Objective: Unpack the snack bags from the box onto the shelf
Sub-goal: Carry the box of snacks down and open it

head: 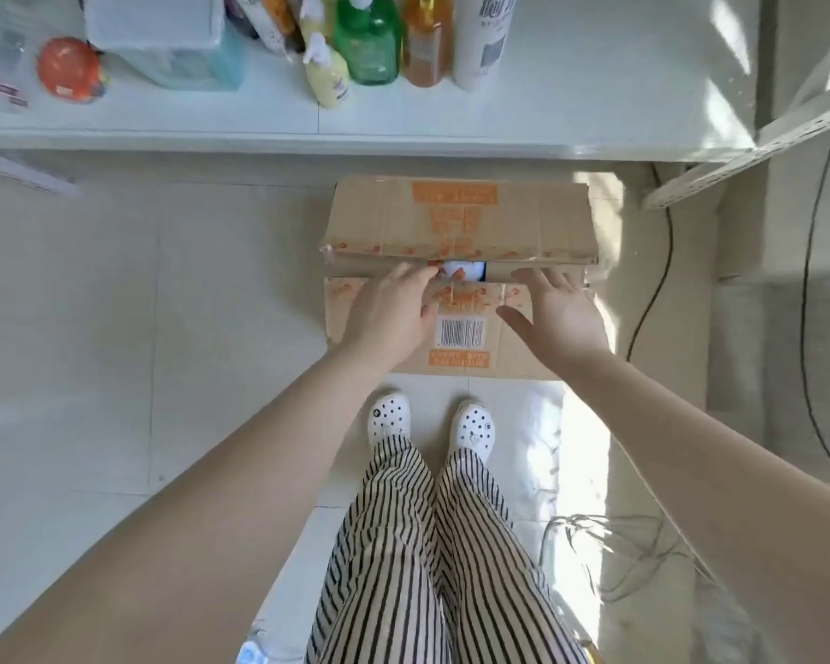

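Observation:
A brown cardboard box with orange print stands on the floor below the white shelf. Its two top flaps are nearly closed, with a narrow gap between them. Through the gap a bit of a white and orange snack bag shows. My left hand lies on the near flap, fingertips at the gap's edge and thumb by the barcode. My right hand hovers over the near flap's right part, palm turned inward, fingers straight and reaching toward the gap. Neither hand holds anything.
On the shelf stand several bottles, a tissue pack and an orange round packet. A slanted shelf rail and black cables lie to the right. My feet in white clogs stand just before the box.

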Motion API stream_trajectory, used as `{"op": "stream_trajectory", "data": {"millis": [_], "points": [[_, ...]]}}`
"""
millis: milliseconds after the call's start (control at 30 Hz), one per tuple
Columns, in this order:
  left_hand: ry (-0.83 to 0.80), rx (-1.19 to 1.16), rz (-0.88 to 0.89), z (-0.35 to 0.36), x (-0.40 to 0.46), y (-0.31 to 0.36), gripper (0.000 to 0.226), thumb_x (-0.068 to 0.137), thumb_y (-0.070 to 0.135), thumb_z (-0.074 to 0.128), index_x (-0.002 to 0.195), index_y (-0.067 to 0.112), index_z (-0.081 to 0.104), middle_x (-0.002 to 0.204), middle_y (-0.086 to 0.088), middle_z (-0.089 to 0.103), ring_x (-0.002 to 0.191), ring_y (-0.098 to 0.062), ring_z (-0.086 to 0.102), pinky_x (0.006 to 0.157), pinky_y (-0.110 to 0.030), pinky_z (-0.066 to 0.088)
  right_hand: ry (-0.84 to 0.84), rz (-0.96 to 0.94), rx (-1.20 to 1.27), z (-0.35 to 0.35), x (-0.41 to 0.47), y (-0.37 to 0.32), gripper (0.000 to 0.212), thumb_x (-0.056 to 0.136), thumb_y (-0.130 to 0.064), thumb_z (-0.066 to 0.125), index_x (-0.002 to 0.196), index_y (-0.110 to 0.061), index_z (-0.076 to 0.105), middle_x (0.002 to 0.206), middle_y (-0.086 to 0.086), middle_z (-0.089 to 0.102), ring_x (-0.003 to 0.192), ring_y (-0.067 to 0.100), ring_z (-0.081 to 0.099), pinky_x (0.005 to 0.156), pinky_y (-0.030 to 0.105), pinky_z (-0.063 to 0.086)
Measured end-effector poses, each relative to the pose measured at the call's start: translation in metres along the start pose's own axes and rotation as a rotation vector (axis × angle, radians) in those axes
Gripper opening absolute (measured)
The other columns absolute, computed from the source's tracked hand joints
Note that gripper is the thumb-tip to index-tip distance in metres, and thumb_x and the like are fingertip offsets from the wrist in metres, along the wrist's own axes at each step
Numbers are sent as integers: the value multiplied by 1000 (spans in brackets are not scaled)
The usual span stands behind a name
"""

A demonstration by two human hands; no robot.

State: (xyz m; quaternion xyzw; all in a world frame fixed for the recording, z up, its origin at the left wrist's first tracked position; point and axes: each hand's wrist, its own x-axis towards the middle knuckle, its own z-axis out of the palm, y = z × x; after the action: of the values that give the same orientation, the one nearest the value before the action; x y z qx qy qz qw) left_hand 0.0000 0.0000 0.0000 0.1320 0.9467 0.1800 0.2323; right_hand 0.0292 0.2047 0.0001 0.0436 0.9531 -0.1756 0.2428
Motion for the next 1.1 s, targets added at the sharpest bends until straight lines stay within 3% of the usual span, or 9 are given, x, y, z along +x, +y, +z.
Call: {"op": "stream_trajectory", "data": {"millis": [200,367,433,567,667,833,967,1033,1100], "points": [[-36,-23,-35,56,43,-28,46,94,33,57,136,15,51,130,-5,58,114,-23,58,96,-36,46,4,62,47,53,49,13,43,97,-33,54,136,-16,50,134,8,54,124,31,43,91,36,37],[-2,49,-63,79,58,-37,45,91,43,59,129,21,58,124,-4,62,114,-25,56,105,-40,34,-14,91,67,73,62,17,40,95,-36,52,132,-21,55,128,6,59,119,31,47,101,39,33],[23,14,-83,79,61,-37,34,89,41,62,118,23,65,113,-3,63,107,-26,58,97,-38,38,2,96,15,77,64,19,36,96,-42,51,124,-22,61,116,5,66,112,30,53,103,38,29],[-59,-173,-171,68,54,-35,17,86,42,66,88,26,71,85,6,64,88,-21,62,69,-30,44,19,186,90,68,53,12,34,91,-55,53,91,-24,68,75,-2,67,78,23,59,83,32,26],[-158,-306,-259,54,40,-27,21,83,49,67,77,29,67,78,9,65,81,-19,64,69,-31,49,-47,228,129,57,38,5,44,86,-65,55,75,-23,61,64,-5,61,66,19,55,81,33,26],[-232,-306,-403,48,14,-9,26,81,57,65,79,31,66,92,8,71,90,-18,64,89,-40,49,-112,277,222,53,9,-2,44,81,-69,59,70,-26,58,71,-5,65,75,19,62,91,38,42],[-347,-298,-511,47,-4,-1,32,77,60,68,69,30,62,75,9,65,78,-20,61,87,-36,48,-228,337,151,49,-17,-8,44,80,-72,57,78,-28,60,70,-8,62,73,16,55,88,35,31],[-475,-328,-538,50,-11,-6,34,70,63,73,73,30,65,75,7,64,79,-20,60,86,-34,47,-388,395,152,54,-23,-5,56,71,-81,55,90,-29,64,82,-6,67,84,17,58,97,37,34],[-611,-328,-563,59,-20,-13,51,62,65,77,94,26,68,95,4,67,97,-23,62,97,-41,47,-578,469,188,62,-28,2,85,49,-91,54,112,-35,60,111,-1,66,111,22,56,107,43,35]]}}
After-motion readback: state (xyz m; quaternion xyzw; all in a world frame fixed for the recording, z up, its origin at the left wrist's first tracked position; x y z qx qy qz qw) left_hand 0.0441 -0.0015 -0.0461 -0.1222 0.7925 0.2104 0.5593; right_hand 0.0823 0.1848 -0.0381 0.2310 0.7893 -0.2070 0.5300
